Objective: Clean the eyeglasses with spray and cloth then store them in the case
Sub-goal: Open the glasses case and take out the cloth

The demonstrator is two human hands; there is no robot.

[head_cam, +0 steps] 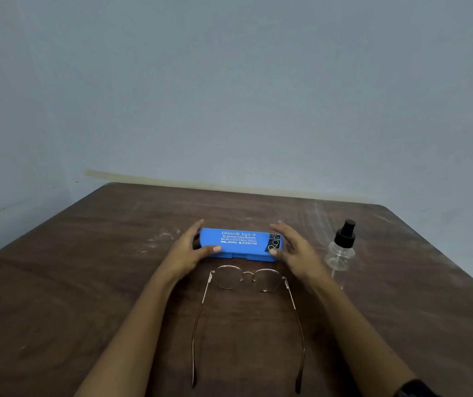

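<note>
A blue eyeglass case (238, 243) with white print lies closed in the middle of the brown wooden table (72, 282). My left hand (190, 252) grips its left end, thumb on the front edge. My right hand (292, 247) cups its right end, thumb touching the front corner. Thin metal-framed eyeglasses (248, 279) rest on the table just in front of the case, temples unfolded and pointing toward me. A clear spray bottle (341, 247) with a black pump top stands upright to the right of my right hand. No cloth is visible.
The table's far edge (229, 190) meets a plain grey-blue wall. Faint whitish smears mark the tabletop at the back left and back right. A dark band shows on my right wrist (412, 389) at the bottom corner.
</note>
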